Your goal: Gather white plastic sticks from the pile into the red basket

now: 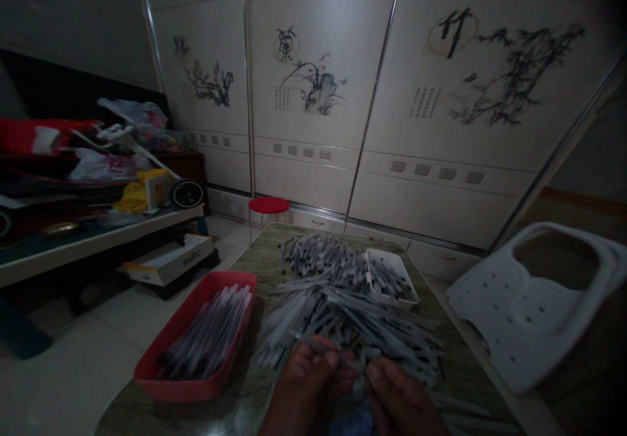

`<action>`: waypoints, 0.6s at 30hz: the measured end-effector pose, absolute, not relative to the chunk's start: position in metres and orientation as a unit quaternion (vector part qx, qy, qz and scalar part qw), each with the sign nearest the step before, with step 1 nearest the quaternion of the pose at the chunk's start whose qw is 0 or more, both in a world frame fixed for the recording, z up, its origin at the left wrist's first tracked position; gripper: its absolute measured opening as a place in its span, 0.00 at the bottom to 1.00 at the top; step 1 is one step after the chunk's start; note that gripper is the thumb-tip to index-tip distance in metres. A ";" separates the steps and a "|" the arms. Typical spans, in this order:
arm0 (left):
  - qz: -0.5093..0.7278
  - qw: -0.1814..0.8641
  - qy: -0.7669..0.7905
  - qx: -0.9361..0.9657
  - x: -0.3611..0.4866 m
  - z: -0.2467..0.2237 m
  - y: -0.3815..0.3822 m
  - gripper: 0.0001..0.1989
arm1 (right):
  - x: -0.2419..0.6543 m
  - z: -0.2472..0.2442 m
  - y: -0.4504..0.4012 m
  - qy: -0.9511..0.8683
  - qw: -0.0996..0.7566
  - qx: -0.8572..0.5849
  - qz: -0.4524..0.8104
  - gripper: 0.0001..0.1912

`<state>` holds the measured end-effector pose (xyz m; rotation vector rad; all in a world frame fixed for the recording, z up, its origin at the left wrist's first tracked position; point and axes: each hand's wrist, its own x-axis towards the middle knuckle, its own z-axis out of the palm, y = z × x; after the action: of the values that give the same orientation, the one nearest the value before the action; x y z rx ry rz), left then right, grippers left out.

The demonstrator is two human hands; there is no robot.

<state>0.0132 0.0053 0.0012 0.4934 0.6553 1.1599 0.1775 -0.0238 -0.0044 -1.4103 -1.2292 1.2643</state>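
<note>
Left hand [306,387], fingers [330,359] pinching a slim grey plastic pen [313,343] (right hand [399,400] just beside it, grip unclear); just beyond the fingers, a heaped pile of similar pens [353,312] on a mottled green surface [470,371]; long red plastic tray [183,390] to their left.

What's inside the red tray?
The red plastic tray holds many thin clear pen-like tubes lying side by side. They cover most of its floor, hiding it.

1. We saw a dim room, with one small glare high on the wardrobe doors [313,96].
2. We found the left hand [304,390] and right hand [399,400] dark with shadow.
3. We saw black corners and bowed lines at the edges.
4. We noted soft, blurry detail throughout.
</note>
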 end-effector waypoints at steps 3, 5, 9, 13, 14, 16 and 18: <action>0.527 0.759 0.313 0.221 0.015 0.002 0.005 0.22 | 0.178 -0.001 -0.023 -0.497 0.435 -0.565 0.494 0.31; 0.526 0.751 0.335 0.216 0.015 0.002 0.006 0.21 | 0.177 0.002 -0.024 -0.512 0.447 -0.566 0.466 0.31; 0.534 0.739 0.351 0.213 0.012 0.001 0.006 0.19 | 0.177 0.003 -0.024 -0.503 0.467 -0.558 0.466 0.30; 0.520 0.753 0.334 0.227 0.009 0.000 0.008 0.19 | 0.178 -0.001 -0.022 -0.436 0.484 -0.549 0.524 0.30; 0.515 0.756 0.333 0.228 0.009 0.000 0.008 0.19 | 0.177 -0.001 -0.021 -0.416 0.489 -0.548 0.535 0.30; 0.515 0.755 0.333 0.232 0.011 0.000 0.009 0.19 | 0.175 0.001 -0.020 -0.392 0.492 -0.556 0.542 0.31; 0.515 0.751 0.335 0.242 0.015 0.000 0.008 0.18 | 0.172 0.004 -0.020 -0.395 0.489 -0.570 0.529 0.30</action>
<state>0.0146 0.0083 -0.0003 0.5296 0.7313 1.1242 0.1724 -0.0200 0.0042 -1.3860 -0.9604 1.2861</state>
